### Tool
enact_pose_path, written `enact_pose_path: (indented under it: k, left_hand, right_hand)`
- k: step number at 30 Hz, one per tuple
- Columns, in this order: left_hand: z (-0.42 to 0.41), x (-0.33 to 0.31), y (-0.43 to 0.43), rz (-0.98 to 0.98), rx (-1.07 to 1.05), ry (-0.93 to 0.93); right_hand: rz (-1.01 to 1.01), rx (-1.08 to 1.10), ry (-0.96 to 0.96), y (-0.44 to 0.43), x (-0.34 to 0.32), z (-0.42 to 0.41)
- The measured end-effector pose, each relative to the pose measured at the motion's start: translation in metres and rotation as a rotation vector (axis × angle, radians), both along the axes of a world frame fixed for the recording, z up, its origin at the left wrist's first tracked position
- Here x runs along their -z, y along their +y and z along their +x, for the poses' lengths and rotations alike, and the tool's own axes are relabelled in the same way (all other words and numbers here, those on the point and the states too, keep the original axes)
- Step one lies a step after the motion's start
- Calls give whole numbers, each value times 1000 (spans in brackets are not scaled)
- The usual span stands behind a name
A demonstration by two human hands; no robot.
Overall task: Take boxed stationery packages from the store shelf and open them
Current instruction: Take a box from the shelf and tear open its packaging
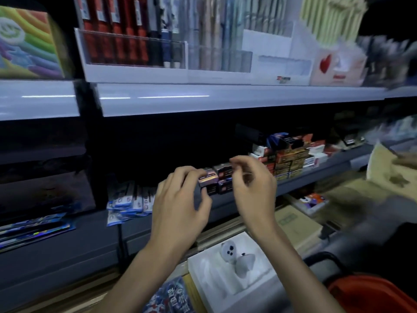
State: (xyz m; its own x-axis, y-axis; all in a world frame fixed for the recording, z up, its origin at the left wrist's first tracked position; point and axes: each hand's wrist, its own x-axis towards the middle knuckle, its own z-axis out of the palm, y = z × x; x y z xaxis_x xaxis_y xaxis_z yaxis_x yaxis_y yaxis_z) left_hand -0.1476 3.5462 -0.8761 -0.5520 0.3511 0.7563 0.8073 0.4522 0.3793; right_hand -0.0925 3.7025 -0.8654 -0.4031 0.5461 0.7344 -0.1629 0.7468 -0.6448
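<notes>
Dim store shelving frames a small dark box (208, 178) with a pinkish top, held just in front of the middle shelf (316, 177). The left hand (180, 199) grips it, fingers curled round its left end. The right hand (252, 188) hovers beside it with thumb and forefinger drawn together; motion blur hides whether they pinch a flap. Opening appears underway; next, the end flap likely needs lifting. Similar boxes (288, 161) are stacked further right, and blue packets (128, 202) lie to the left.

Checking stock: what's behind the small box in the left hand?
Behind the small box in the left hand, similar dark boxes stand stacked on the shelf. The right hand hides their right side; deeper back is too dark to see.
</notes>
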Motion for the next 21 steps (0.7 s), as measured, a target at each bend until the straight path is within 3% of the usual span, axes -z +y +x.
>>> enact_pose_path:
  k: [4,12,14,17,21]
  left_hand:
    - [-7,4,33,-46,-41,-23]
    - [-9,-5,93,-176,-60,85]
    - [-9,-9,97,-140,-139,73]
    - [-18,-13,83,96,-248,-49]
    - [-30,-6,61,-34,-303,-76]
  right_hand:
    - [-138,196,54,44,6,21]
    - [-209,288,108,98,-15,20]
    - [-215,309,67,107,-15,18]
    - [-269,328,69,112,-12,15]
    - [-272,297,36,114,-7,13]
